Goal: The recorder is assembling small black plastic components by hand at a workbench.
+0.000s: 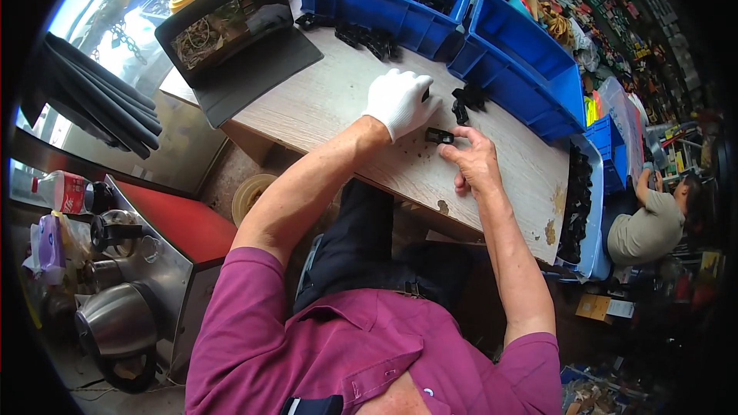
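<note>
My left hand (398,103), in a white knit glove, is curled closed above the table. A bit of something black (425,95) shows between its thumb and fingers, most of it hidden. My bare right hand (478,155) pinches a small black plastic part (440,136) between thumb and forefinger, just above the tabletop. The part is roughly rectangular with a lighter, shiny spot. Beyond my right hand, a small heap of similar black parts (466,101) lies loose on the pale wooden table (323,111).
Two blue bins (384,1) (516,69) line the far side; the left one holds black parts. More black parts (367,40) lie before it. A tablet in a dark case (231,34) stands at left. A light-blue tray (596,238) of black parts sits right. Another person (647,223) works beyond.
</note>
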`<action>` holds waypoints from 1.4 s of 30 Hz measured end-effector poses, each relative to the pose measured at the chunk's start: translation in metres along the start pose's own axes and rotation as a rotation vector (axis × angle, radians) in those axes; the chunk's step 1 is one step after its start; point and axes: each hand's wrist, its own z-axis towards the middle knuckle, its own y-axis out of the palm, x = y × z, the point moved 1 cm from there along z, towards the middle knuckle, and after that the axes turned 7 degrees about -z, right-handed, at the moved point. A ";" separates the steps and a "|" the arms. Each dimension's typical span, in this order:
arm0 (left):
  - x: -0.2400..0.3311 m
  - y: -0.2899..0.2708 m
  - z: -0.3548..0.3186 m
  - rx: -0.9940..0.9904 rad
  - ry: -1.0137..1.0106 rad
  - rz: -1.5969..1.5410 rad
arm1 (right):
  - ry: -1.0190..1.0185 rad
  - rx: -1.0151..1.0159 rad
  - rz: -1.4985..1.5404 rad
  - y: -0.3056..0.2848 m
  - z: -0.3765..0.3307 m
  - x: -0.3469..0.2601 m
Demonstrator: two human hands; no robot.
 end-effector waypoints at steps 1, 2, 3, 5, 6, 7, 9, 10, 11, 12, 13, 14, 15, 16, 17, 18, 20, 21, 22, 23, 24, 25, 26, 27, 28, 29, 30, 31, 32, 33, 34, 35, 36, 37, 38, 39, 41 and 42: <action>0.001 0.001 0.000 -0.066 -0.013 0.050 | -0.007 -0.005 -0.006 0.003 0.000 -0.001; -0.002 0.007 -0.002 -0.057 0.033 0.111 | -0.012 -0.016 -0.005 0.004 -0.001 -0.004; -0.001 0.008 -0.002 -0.080 0.053 0.134 | -0.001 -0.006 -0.025 0.005 -0.001 -0.006; 0.004 0.008 -0.006 -0.102 0.091 0.175 | -0.003 0.006 -0.060 0.005 -0.001 -0.003; 0.006 0.009 -0.007 -0.114 0.103 0.167 | 0.003 0.030 -0.082 0.005 -0.002 -0.004; 0.008 0.007 -0.009 -0.127 0.114 0.160 | 0.009 0.054 -0.103 0.004 -0.003 -0.004; 0.010 0.001 -0.013 -0.129 0.123 0.154 | 0.006 0.046 -0.099 0.004 -0.001 -0.001; 0.011 -0.004 -0.014 -0.131 0.083 0.042 | 0.006 0.034 -0.091 0.004 -0.001 -0.001; 0.012 -0.007 -0.015 -0.131 0.044 -0.071 | -0.009 0.037 -0.076 0.004 0.003 0.005; 0.011 -0.011 -0.018 -0.032 -0.004 -0.270 | -0.016 0.026 -0.073 0.005 0.004 0.007; 0.011 -0.013 -0.020 -0.029 -0.008 -0.260 | -0.030 0.026 -0.058 0.006 0.003 0.008; 0.010 -0.015 -0.022 -0.046 0.016 -0.327 | -0.041 0.028 -0.042 0.006 0.004 0.009; 0.011 -0.015 -0.024 -0.063 0.042 -0.397 | -0.043 -0.001 -0.039 0.005 0.006 0.010; 0.014 -0.014 -0.026 -0.134 0.052 -0.396 | -0.044 -0.005 -0.039 0.003 0.007 0.012; 0.016 -0.012 -0.027 -0.189 0.115 -0.384 | -0.051 -0.007 -0.027 0.002 0.007 0.014; 0.016 -0.011 -0.028 -0.242 0.178 -0.369 | -0.059 -0.010 -0.016 0.002 0.007 0.013; 0.014 -0.009 -0.028 -0.264 0.191 -0.368 | -0.071 -0.003 -0.018 0.005 0.007 0.014; 0.013 -0.009 -0.026 -0.289 0.187 -0.395 | -0.077 0.009 -0.016 0.005 0.007 0.015; 0.013 -0.008 -0.025 -0.315 0.182 -0.423 | -0.074 0.009 -0.016 0.005 0.006 0.017; 0.013 -0.009 -0.027 -0.317 0.180 -0.424 | -0.075 0.011 -0.015 0.005 0.006 0.018; 0.012 -0.011 -0.029 -0.294 0.181 -0.453 | -0.080 0.014 -0.016 0.005 0.006 0.018; 0.012 -0.012 -0.031 -0.272 0.182 -0.482 | -0.079 0.013 -0.017 0.005 0.006 0.018; 0.013 -0.013 -0.031 -0.272 0.180 -0.482 | -0.072 0.020 -0.004 0.004 0.005 0.017; 0.014 -0.013 -0.032 -0.256 0.178 -0.488 | -0.063 0.026 0.010 0.003 0.003 0.017; 0.014 -0.013 -0.033 -0.241 0.176 -0.494 | -0.060 0.024 0.011 0.003 0.003 0.017; 0.015 -0.012 -0.034 -0.243 0.173 -0.494 | -0.061 0.024 0.007 0.003 0.002 0.017; 0.015 -0.012 -0.034 -0.260 0.200 -0.475 | -0.063 0.026 0.003 0.002 0.003 0.018; 0.014 -0.012 -0.034 -0.276 0.227 -0.456 | -0.062 0.024 0.004 0.002 0.003 0.019; 0.013 -0.012 -0.034 -0.277 0.227 -0.456 | -0.076 0.020 0.017 0.002 0.003 0.020; 0.014 -0.012 -0.033 -0.313 0.285 -0.420 | -0.085 0.019 0.029 0.001 0.003 0.022; 0.016 -0.013 -0.033 -0.347 0.345 -0.384 | -0.080 0.024 0.029 0.000 0.003 0.023; 0.016 -0.013 -0.033 -0.351 0.348 -0.390 | -0.076 0.013 0.026 -0.001 0.003 0.022; 0.017 -0.014 -0.034 -0.316 0.383 -0.362 | -0.069 0.004 0.023 -0.001 0.002 0.022; 0.017 -0.015 -0.036 -0.280 0.418 -0.335 | -0.065 0.003 0.018 0.000 0.002 0.021; 0.017 -0.016 -0.039 -0.285 0.423 -0.345 | -0.062 0.002 0.013 0.001 0.003 0.020; 0.016 -0.018 -0.042 -0.283 0.429 -0.271 | -0.065 -0.009 0.003 0.002 0.003 0.017; 0.018 -0.018 -0.046 -0.267 0.442 -0.174 | -0.066 -0.008 0.002 0.001 0.006 0.019; 0.019 -0.019 -0.046 -0.267 0.448 -0.180 | -0.076 -0.023 0.000 0.001 0.007 0.019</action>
